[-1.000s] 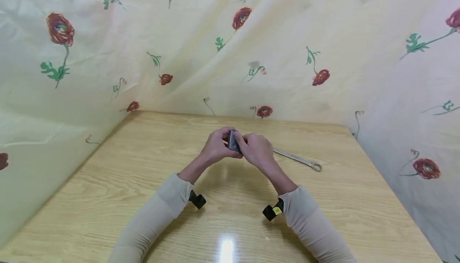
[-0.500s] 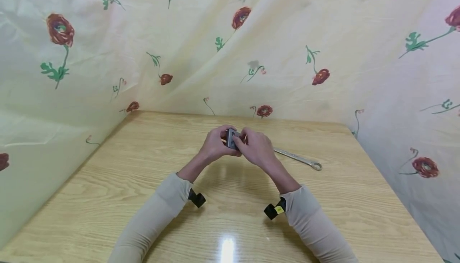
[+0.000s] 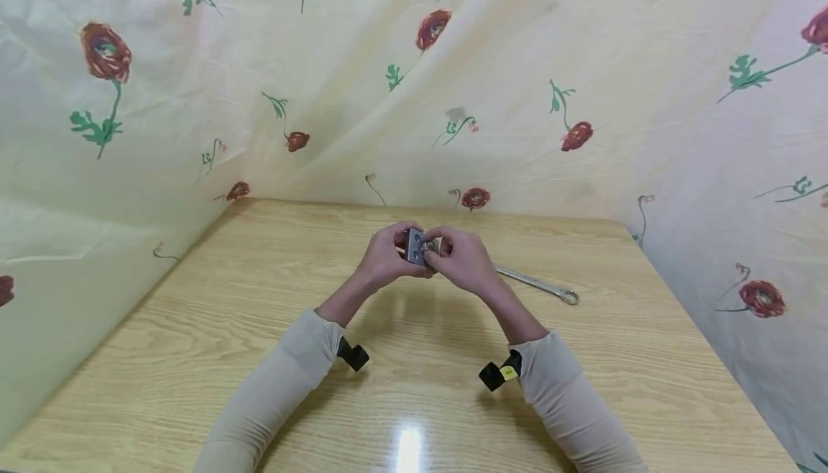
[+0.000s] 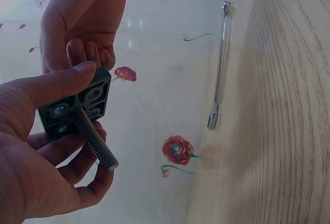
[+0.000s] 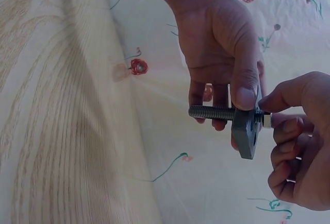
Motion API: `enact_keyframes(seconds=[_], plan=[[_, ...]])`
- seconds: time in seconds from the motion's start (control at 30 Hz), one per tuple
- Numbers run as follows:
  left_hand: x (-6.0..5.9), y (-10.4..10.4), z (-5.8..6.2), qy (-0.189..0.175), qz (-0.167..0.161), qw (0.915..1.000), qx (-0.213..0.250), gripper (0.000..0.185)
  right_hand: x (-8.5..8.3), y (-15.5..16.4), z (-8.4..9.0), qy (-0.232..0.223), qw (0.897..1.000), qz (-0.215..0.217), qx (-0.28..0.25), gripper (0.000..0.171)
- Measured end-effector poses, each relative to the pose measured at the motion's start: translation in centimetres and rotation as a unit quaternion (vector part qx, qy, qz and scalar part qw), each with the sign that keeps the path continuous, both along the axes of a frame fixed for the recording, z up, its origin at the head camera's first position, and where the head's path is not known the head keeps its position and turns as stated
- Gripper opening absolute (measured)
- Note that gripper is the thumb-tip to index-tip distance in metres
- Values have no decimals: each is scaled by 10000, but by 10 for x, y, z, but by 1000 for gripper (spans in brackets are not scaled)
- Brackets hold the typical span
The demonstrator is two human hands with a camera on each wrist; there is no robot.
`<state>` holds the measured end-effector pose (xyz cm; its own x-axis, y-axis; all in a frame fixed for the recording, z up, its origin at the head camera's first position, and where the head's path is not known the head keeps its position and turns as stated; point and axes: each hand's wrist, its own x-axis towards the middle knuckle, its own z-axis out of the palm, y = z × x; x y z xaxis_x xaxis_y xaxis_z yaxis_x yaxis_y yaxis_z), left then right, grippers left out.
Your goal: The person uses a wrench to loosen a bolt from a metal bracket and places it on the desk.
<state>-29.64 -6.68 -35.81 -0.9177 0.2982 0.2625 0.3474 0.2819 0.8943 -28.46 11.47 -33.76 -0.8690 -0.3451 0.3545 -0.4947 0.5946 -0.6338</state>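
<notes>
While both hands pinch it, a threaded steel bolt [image 4: 95,139] pierces a flat grey plate [image 4: 77,105].

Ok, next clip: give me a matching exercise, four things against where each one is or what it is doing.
Things:
1. metal plate
2. bolt
3. wrench
4. right hand

States:
A. lies flat on the table, untouched
B. passes through a hole, threaded end sticking out
C. held by its edges in the left hand
D. fingertips at the bolt's head end

Pairs: 1-C, 2-B, 3-A, 4-D
</notes>
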Motion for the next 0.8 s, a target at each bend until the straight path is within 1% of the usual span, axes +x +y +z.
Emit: enact_keyframes(seconds=[0.23,0.53,0.6,0.7,0.8], plan=[[0,0,1,43,-29,10000,18,59,-1,3,0,-181,9988,297,-332,28],[0,1,1,108,-140,9998,46,60,-2,4,-2,24,9980,473,-417,28],[0,1,0,104,-134,9999,32,61,-3,5,-1,-4,9978,510,-413,30],[0,1,1,68,-77,9999,23,63,-3,7,1,-207,9979,366,-487,34],[0,1,1,60,-38,10000,-10,64,-2,9,3,-363,9984,-94,-430,28]])
